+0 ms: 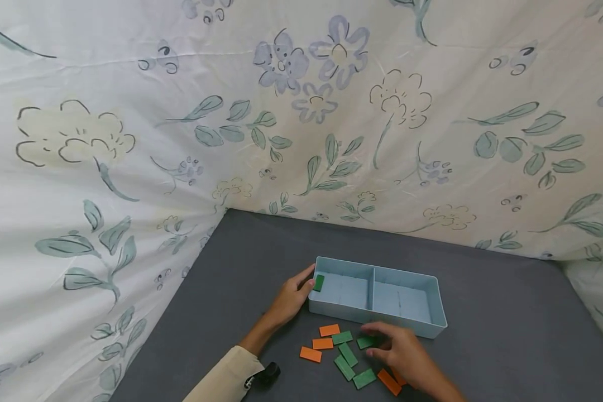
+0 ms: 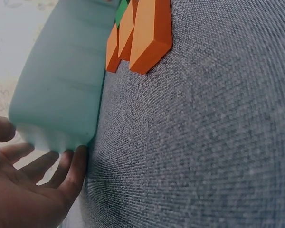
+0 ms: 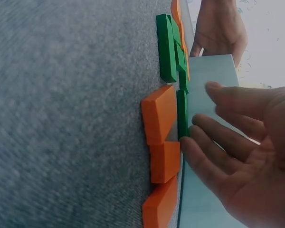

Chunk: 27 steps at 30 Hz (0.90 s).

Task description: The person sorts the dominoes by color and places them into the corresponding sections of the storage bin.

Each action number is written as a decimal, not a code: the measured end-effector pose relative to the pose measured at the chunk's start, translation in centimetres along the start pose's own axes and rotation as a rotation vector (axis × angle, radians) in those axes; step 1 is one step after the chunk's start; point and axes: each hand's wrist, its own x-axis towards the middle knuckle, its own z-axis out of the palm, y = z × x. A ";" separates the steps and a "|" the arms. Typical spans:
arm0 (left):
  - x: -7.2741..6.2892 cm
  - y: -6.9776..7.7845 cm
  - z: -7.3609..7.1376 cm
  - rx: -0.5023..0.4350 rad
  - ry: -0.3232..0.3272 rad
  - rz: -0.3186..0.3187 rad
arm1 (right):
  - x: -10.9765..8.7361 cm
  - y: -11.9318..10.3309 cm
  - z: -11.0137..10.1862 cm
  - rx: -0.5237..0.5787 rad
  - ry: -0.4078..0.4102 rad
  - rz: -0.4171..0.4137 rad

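- One green block (image 1: 319, 283) is contained in the left compartment of the blue box (image 1: 331, 310).
- The box's end wall is touched by the left hand's (image 1: 287, 301) extended fingers.
- Another green block (image 1: 364, 343) is apparently being reached for; the right hand's (image 1: 402, 352) thumb and fingers are parted, contact unclear.
- A pinch is called for.

Head view: bright, diffuse light, strongest at left; white floral-print fabric backdrop (image 1: 291, 167) goes warmer and dimmer toward the right. Flat dark grey woven tabletop (image 1: 502, 318) reads dark, shadows soft, small detail a bit mushy. Left wrist: backdrop washed out upper left, pale blue-green rectangular plastic box (image 2: 61, 76) hazy and low-contrast, dark shadow on the tabletop beside the bare left hand (image 2: 33, 194); weave resolves well mid-frame. Right wrist: backdrop blown out top right, tabletop blurry at left, bare right hand (image 3: 247, 156) slightly soft.
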 end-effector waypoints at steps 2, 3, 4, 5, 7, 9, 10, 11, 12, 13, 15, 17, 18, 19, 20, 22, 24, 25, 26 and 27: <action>0.0 0.0 0.0 -0.003 0.000 0.003 | 0.1 0.1 0.0 -0.017 -0.016 0.016; 0.0 0.0 0.0 -0.003 0.001 0.005 | 0.1 0.1 0.0 -0.031 -0.019 0.023; 0.0 -0.1 0.1 -0.004 0.001 0.006 | 0.1 0.1 0.0 -0.047 -0.016 0.028; 0.0 -0.1 0.1 -0.003 0.001 0.007 | 0.1 0.2 0.0 -0.071 -0.007 0.033; 0.1 -0.1 0.1 0.001 0.001 0.003 | 0.2 0.3 0.0 -0.125 0.020 0.033; 0.1 0.0 0.1 0.003 0.002 0.004 | 0.2 0.4 0.1 -0.174 0.044 0.031; 0.1 0.0 0.1 0.003 0.002 0.004 | 0.2 0.5 0.1 -0.188 0.050 0.029; 0.1 0.0 0.1 0.003 0.002 0.004 | 0.2 0.6 0.0 -0.193 0.053 0.021; 0.1 0.0 0.2 0.002 0.002 0.006 | 0.1 0.7 0.0 -0.188 0.050 0.014; 0.1 -0.1 0.2 0.001 0.002 0.007 | 0.1 0.8 0.0 -0.175 0.044 0.004; 0.2 -0.1 0.2 -0.004 0.002 0.012 | 0.0 0.9 -0.1 -0.125 0.013 -0.013; 0.2 -0.2 0.2 -0.008 0.003 0.013 | -0.1 1.1 -0.1 -0.078 -0.018 -0.020; 0.2 -0.2 0.3 -0.009 0.003 0.014 | -0.1 1.2 -0.1 -0.057 -0.032 -0.024; 0.2 -0.3 0.3 -0.009 0.005 0.013 | -0.1 1.2 -0.1 -0.045 -0.042 -0.023; 0.2 -0.3 0.3 -0.009 0.007 0.012 | -0.1 1.3 -0.1 -0.036 -0.051 -0.020; 0.3 -0.3 0.3 -0.008 0.008 0.008 | -0.1 1.4 -0.1 -0.032 -0.057 -0.017; 0.3 -0.3 0.4 -0.006 0.009 0.006 | 0.0 1.4 -0.1 -0.032 -0.059 -0.018; 0.3 -0.3 0.4 -0.005 0.008 0.005 | 0.0 1.4 -0.1 -0.037 -0.058 -0.017; 0.3 -0.3 0.4 -0.004 0.007 0.004 | 0.0 1.3 -0.1 -0.040 -0.057 -0.020; 0.3 -0.3 0.4 -0.002 0.006 0.004 | 0.1 1.3 -0.1 -0.043 -0.055 -0.023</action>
